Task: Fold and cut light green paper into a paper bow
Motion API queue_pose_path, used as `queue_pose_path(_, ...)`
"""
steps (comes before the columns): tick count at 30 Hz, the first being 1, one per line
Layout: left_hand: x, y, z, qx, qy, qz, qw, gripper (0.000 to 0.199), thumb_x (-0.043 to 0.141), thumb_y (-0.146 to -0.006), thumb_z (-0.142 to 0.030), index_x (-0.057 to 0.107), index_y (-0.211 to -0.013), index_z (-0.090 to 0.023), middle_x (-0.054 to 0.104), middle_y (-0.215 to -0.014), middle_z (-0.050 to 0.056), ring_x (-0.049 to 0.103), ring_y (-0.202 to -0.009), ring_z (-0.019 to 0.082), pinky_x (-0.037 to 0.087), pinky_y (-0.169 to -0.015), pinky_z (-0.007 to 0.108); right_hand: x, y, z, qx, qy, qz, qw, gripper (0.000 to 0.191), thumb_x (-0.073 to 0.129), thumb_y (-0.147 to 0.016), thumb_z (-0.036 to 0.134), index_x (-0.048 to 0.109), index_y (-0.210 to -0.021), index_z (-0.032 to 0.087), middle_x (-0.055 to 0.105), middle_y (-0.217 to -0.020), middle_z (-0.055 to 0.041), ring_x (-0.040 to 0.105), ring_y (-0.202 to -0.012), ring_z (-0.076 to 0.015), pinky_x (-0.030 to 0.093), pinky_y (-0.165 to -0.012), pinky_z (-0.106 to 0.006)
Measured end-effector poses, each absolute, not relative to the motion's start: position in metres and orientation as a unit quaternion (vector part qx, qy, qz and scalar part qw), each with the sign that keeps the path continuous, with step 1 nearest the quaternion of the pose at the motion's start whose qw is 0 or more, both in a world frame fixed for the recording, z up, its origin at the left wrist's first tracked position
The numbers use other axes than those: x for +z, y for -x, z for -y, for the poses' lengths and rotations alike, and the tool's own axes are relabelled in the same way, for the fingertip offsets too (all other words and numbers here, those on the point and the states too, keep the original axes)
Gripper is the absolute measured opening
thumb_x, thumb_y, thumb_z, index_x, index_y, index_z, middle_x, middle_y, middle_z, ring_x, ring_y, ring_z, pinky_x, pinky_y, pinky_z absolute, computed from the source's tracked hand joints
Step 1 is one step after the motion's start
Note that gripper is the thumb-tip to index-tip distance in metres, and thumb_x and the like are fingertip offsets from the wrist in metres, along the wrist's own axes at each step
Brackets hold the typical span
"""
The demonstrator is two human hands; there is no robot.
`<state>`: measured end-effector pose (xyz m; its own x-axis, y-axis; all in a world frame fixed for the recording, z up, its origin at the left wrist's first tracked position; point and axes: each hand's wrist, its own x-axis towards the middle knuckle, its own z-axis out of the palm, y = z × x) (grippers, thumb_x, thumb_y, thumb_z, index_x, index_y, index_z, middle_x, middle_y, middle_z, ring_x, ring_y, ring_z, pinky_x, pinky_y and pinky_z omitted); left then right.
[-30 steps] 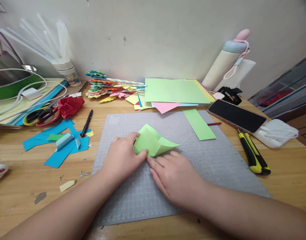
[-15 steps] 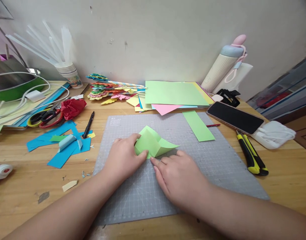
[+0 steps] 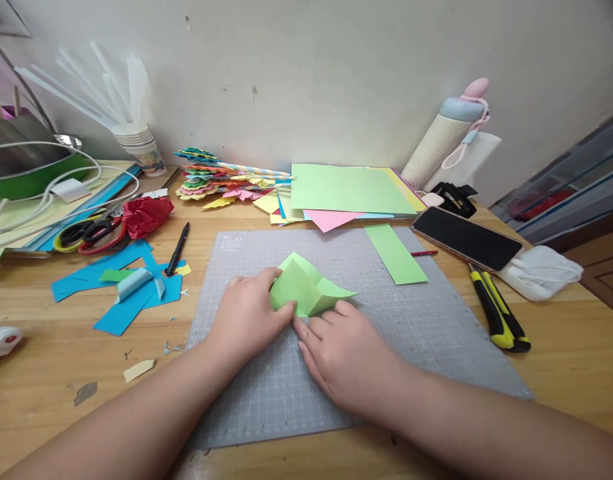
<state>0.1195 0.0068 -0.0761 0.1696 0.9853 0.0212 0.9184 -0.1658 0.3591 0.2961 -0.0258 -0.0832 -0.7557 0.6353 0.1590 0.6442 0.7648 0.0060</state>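
Note:
A light green sheet of paper (image 3: 299, 287), creased and partly folded, rests on the grey cutting mat (image 3: 256, 387), its right corner raised. My left hand (image 3: 251, 303) grips the paper's left side, thumb on the lower edge and fingers at the upper left. Against the lower edge, close to the left thumb, lies the index fingertip of my right hand (image 3: 341, 353). The other right fingers are bent near the paper's lower right; the underside of that hand is hidden. A green paper strip (image 3: 396, 253) lies on the mat farther right.
Blue paper scraps (image 3: 121, 317), a black pen (image 3: 177, 250) and scissors (image 3: 89, 233) lie to the left. Behind the mat are stacked paper sheets (image 3: 351, 190) and paper flowers on straws (image 3: 201, 177). A phone (image 3: 466, 237), a utility knife (image 3: 499, 313) and a bottle (image 3: 441, 140) are at right.
My right hand has slid slightly left along the paper's lower edge, bringing its index finger nearer the left thumb. The left hand holds its place, and the paper's folds look nearly the same.

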Motion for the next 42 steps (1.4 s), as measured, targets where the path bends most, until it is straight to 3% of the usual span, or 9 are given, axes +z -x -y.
queue_pose_path(12,-0.073,-0.118,-0.006,0.131,-0.754,-0.625,0.154,0.044,0.058,-0.081,-0.039,0.054,-0.120,-0.017,0.070,-0.093,0.007,0.063,-0.087,0.028,0.044,-0.082,0.043,-0.075,-0.300,0.032,-0.030,0.399,0.916,0.032,0.033,0.047,-0.090,0.020,0.068,-0.114,0.008,0.069,-0.070,-0.0058,0.059,-0.060,-0.0214,0.032,-0.065,-0.040)
queue_pose_path(15,-0.068,-0.106,-0.006,0.125,-0.772,-0.594,0.190,0.046,0.066,-0.076,-0.042,0.054,-0.115,-0.021,0.068,-0.086,0.003,0.062,-0.081,0.024,0.044,-0.076,0.037,-0.067,-0.309,0.028,0.026,0.381,0.919,0.099,0.030,0.043,-0.092,0.020,0.072,-0.093,0.013,0.068,-0.068,-0.0036,0.057,-0.060,-0.0181,0.033,-0.063,-0.037)
queue_pose_path(18,-0.063,-0.093,-0.005,0.105,-0.827,-0.521,0.183,0.019,0.067,-0.073,-0.025,0.058,-0.090,-0.022,0.066,-0.088,0.000,0.060,-0.085,0.021,0.039,-0.080,0.037,-0.058,-0.316,0.028,0.044,0.339,0.910,0.235,0.034,0.044,-0.092,0.021,0.059,-0.062,0.020,0.056,-0.056,-0.0002,0.047,-0.053,-0.0144,0.031,-0.056,-0.033)
queue_pose_path(21,-0.061,-0.090,0.001,0.086,-0.872,-0.474,0.088,0.012,0.057,-0.076,-0.009,0.059,-0.078,-0.021,0.066,-0.083,-0.001,0.058,-0.083,0.020,0.035,-0.079,0.038,-0.055,-0.317,0.031,-0.015,0.338,0.859,0.385,0.008,0.059,-0.087,0.026,0.062,-0.087,0.018,0.063,-0.081,-0.0059,0.053,-0.072,-0.0191,0.040,-0.065,-0.033)
queue_pose_path(22,-0.060,-0.092,0.004,0.083,-0.879,-0.467,0.050,0.013,0.054,-0.079,-0.009,0.060,-0.078,-0.021,0.065,-0.080,0.000,0.058,-0.082,0.021,0.034,-0.077,0.038,-0.056,-0.315,0.032,-0.028,0.341,0.854,0.392,0.021,0.062,-0.086,0.028,0.060,-0.103,0.016,0.063,-0.093,-0.0097,0.055,-0.082,-0.0220,0.042,-0.071,-0.036)
queue_pose_path(25,-0.060,-0.102,0.015,0.083,-0.895,-0.435,-0.043,0.016,0.049,-0.084,-0.009,0.060,-0.080,-0.019,0.063,-0.076,0.001,0.055,-0.079,0.022,0.034,-0.078,0.040,-0.060,-0.314,0.027,-0.030,0.345,0.879,0.327,0.031,0.059,-0.088,0.023,0.055,-0.119,0.016,0.062,-0.106,-0.0114,0.054,-0.094,-0.0243,0.040,-0.078,-0.038)
queue_pose_path(28,-0.057,-0.105,0.021,0.082,-0.905,-0.415,-0.051,0.019,0.047,-0.082,-0.005,0.059,-0.080,-0.020,0.064,-0.080,0.001,0.056,-0.082,0.022,0.034,-0.081,0.040,-0.063,-0.322,0.010,0.014,0.342,0.895,0.285,0.017,0.049,-0.088,0.007,0.061,-0.088,0.019,0.066,-0.094,-0.0040,0.055,-0.088,-0.0195,0.034,-0.077,-0.035)
queue_pose_path(35,-0.050,-0.088,0.013,0.095,-0.910,-0.403,-0.003,0.034,0.046,-0.077,-0.003,0.064,-0.096,-0.025,0.069,-0.108,-0.001,0.057,-0.108,0.022,0.020,-0.103,0.046,-0.064,-0.347,-0.030,0.142,0.325,0.918,0.178,0.030,0.041,-0.067,-0.006,0.052,-0.077,0.020,0.065,-0.090,0.0020,0.056,-0.089,-0.0148,0.025,-0.082,-0.035)
queue_pose_path(42,-0.054,-0.092,0.016,0.098,-0.908,-0.406,0.038,0.029,0.046,-0.080,-0.004,0.067,-0.090,-0.023,0.071,-0.094,0.000,0.062,-0.093,0.018,0.022,-0.104,0.043,-0.062,-0.333,-0.011,0.059,0.325,0.937,0.114,0.028,0.056,-0.083,0.016,0.058,-0.111,0.021,0.064,-0.115,-0.0065,0.054,-0.109,-0.0233,0.021,-0.095,-0.043)
